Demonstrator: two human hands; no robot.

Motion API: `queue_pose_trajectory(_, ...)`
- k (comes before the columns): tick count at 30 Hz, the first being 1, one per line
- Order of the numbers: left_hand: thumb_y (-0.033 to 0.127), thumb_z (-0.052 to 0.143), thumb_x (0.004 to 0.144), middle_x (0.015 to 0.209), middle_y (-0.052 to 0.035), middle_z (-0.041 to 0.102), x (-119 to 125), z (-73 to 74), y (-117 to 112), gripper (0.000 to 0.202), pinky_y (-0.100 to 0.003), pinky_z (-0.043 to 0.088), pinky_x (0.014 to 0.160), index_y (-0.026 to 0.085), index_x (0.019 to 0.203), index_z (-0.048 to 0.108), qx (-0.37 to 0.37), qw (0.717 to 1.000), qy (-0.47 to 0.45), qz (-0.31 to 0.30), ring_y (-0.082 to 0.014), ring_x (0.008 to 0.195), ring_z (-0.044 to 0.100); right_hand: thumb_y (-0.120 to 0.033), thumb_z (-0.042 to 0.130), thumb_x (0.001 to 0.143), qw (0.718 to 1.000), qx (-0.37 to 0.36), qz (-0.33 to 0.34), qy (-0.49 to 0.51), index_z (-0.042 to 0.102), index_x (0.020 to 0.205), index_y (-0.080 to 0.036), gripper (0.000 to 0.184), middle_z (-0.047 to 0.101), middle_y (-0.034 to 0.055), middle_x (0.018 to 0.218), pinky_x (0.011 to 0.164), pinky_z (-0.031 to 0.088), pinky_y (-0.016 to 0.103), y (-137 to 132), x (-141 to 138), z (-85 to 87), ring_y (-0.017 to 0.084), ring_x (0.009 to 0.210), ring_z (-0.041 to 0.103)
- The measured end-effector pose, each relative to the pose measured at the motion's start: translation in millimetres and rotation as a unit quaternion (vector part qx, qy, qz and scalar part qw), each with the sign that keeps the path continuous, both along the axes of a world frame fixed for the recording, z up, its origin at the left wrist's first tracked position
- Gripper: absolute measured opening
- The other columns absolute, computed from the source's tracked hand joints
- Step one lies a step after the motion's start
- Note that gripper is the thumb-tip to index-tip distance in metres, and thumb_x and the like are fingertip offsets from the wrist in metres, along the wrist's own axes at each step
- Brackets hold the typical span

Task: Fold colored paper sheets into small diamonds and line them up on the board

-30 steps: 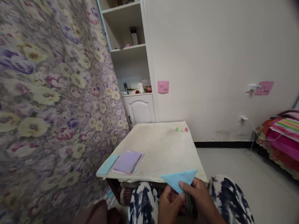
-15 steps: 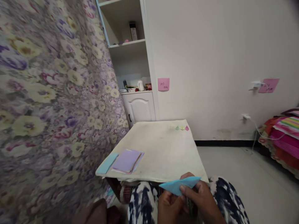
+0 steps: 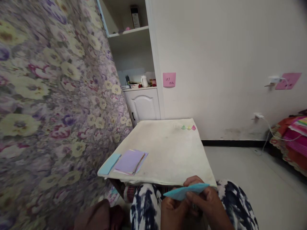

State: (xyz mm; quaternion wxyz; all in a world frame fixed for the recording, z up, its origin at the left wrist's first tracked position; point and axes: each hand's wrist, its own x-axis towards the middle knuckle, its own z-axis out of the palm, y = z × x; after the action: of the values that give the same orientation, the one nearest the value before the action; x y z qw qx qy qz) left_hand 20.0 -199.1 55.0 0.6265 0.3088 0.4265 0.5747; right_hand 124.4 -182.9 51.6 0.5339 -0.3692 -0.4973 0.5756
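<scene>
A folded piece of light blue paper (image 3: pixel 178 193) is held between both hands just in front of the table's near edge, above the lap. My left hand (image 3: pixel 174 210) pinches it from below on the left side. My right hand (image 3: pixel 203 199) grips its right part, with the thumb pressed on the near face and fingers behind. On the left of the cream-covered table (image 3: pixel 168 153) lies a stack of coloured paper (image 3: pixel 130 162), lilac on top. Beside it is a light blue stack of paper (image 3: pixel 109 164).
Small green, yellow and pink folded shapes (image 3: pixel 188 127) lie at the table's far right corner. A floral curtain (image 3: pixel 59 121) hangs along the left. Behind the table stand a white cabinet (image 3: pixel 145 103) and a wall with a pink note (image 3: pixel 169 80). A bed (image 3: pixel 292 134) is at right.
The blue paper has tilted to look flatter and narrower, still in both hands. The right thumb has shifted slightly on it. The camera view has moved a little downward.
</scene>
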Motion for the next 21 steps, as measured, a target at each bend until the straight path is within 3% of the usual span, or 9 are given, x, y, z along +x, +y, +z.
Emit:
queue_pose_trajectory(3,0.025,0.077,0.052,0.045,0.0018,0.059,0.9,-2.2,2.7,0.02,-0.022,0.04,0.047,0.014,0.057,0.06,-0.003,1.0,-0.017,0.009,-0.0118,0.043,0.053,-0.039,0.066,0.068,1.0,0.001,0.0,-0.006,0.065,0.076,-0.018,0.022,0.058,0.0016,0.068,0.045,0.042,0.023,3.0,-0.9,-5.6,0.014,0.055,0.053)
queue_pose_trajectory(6,0.025,0.076,0.053,0.045,0.0024,0.058,-4.1,-11.9,6.8,0.021,-0.02,0.037,0.045,0.014,0.055,0.059,0.002,1.0,0.021,0.014,-0.0113,0.044,0.052,-0.035,0.069,0.065,0.999,0.033,-0.032,-0.016,0.064,0.072,-0.018,0.019,0.06,0.004,0.081,0.053,0.046,0.024,5.3,-0.7,-10.4,0.016,0.065,0.056)
queue_pose_trajectory(10,0.026,0.073,0.057,0.048,0.0029,0.058,-15.4,-25.9,11.3,0.018,-0.018,0.034,0.043,0.013,0.063,0.063,0.02,0.996,0.078,0.028,-0.0089,0.042,0.048,-0.027,0.066,0.068,0.991,0.06,-0.092,-0.075,0.06,0.093,-0.02,0.026,0.059,0.0044,0.09,0.065,0.049,0.026,4.8,5.0,-10.2,0.018,0.076,0.058)
queue_pose_trajectory(12,0.027,0.072,0.058,0.046,0.0038,0.056,-21.0,-28.9,12.6,0.018,-0.018,0.031,0.041,0.013,0.064,0.062,0.017,0.994,0.102,0.037,-0.0073,0.039,0.044,-0.024,0.062,0.073,0.977,0.118,-0.116,-0.135,0.057,0.099,-0.022,0.027,0.056,0.0062,0.101,0.075,0.048,0.028,4.0,10.6,-8.2,0.02,0.09,0.056)
queue_pose_trajectory(16,0.032,0.07,0.061,0.04,0.0032,0.054,-28.1,-27.2,13.0,0.021,-0.018,0.028,0.039,0.013,0.064,0.061,0.009,0.987,0.158,0.016,-0.0075,0.036,0.041,-0.019,0.059,0.076,0.922,0.251,-0.145,-0.257,0.057,0.1,-0.025,0.025,0.048,0.0068,0.113,0.09,0.042,0.034,2.9,20.1,-3.1,0.023,0.109,0.047)
queue_pose_trajectory(21,0.031,0.069,0.062,0.039,0.0051,0.052,-27.5,-22.7,10.1,0.02,-0.018,0.027,0.038,0.014,0.064,0.06,0.023,0.985,0.17,0.032,-0.0069,0.034,0.04,-0.014,0.056,0.077,0.899,0.282,-0.117,-0.313,0.061,0.091,-0.025,0.019,0.043,0.0071,0.119,0.088,0.044,0.034,1.2,18.3,5.5,0.022,0.109,0.048)
